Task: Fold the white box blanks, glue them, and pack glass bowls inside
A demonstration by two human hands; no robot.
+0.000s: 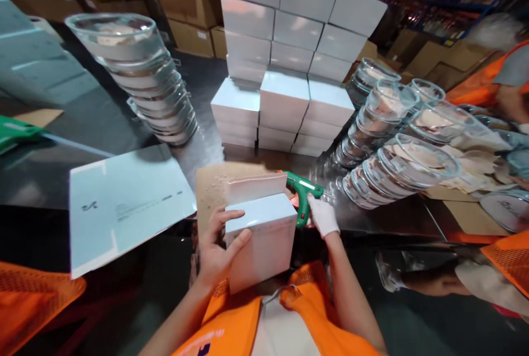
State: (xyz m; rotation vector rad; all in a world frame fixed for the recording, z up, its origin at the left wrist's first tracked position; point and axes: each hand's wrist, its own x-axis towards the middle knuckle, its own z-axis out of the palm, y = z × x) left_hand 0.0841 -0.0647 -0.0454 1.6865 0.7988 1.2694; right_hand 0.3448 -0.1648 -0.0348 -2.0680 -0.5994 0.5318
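A white cardboard box [262, 251] is tilted toward me at the table's front edge, with a flap [256, 188] raised on its far side. My bare left hand [221, 243] grips the box at its left end, thumb and fingers on the top edges. Wearing a white glove, my right hand [322, 215] is closed around the handle of a green glue gun [303, 193]. The gun's nozzle points left, close to the raised flap; whether it touches is hidden. Under the box lies a brown cardboard sheet [210, 185].
Behind the box, white boxes [285, 97] are stacked high. Glass container stacks stand left [155, 86] and right [384, 174]. A flat white carton [132, 204] overhangs the front edge at left. People in orange vests are at both sides.
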